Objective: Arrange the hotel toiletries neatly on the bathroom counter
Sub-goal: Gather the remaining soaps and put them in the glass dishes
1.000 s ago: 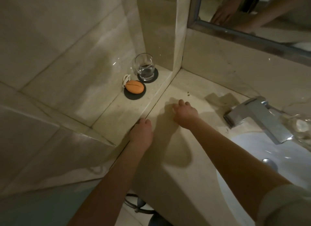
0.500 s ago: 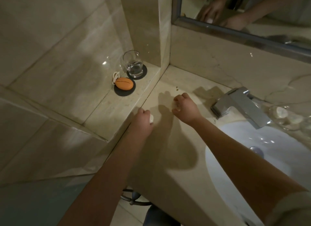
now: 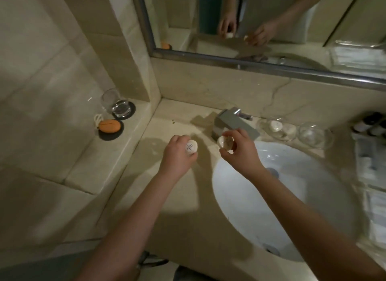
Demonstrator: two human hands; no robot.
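My left hand [image 3: 177,155] is closed around a small round white toiletry [image 3: 191,147] with dark print on its face, held just above the beige counter [image 3: 167,197]. My right hand [image 3: 240,149] grips a second small round item [image 3: 225,143], pale with a speckled face, in front of the faucet [image 3: 231,121]. The two hands are a little apart, left of the sink [image 3: 271,197]. Two glass bowls [image 3: 277,128] [image 3: 315,135] holding more small round toiletries stand behind the sink. Small dark bottles [image 3: 371,124] stand at the far right.
On the raised left ledge [image 3: 117,155], a drinking glass [image 3: 114,104] stands on a dark coaster and an orange soap on a rope [image 3: 109,126] lies on another. A mirror [image 3: 271,19] spans the back wall. Wrapped packets [image 3: 367,165] lie right of the sink.
Both hands lifted off the counter by the ledge and moved right toward the faucet, each now holding a small round toiletry. The view swung right, bringing the bowls and bottles into sight.
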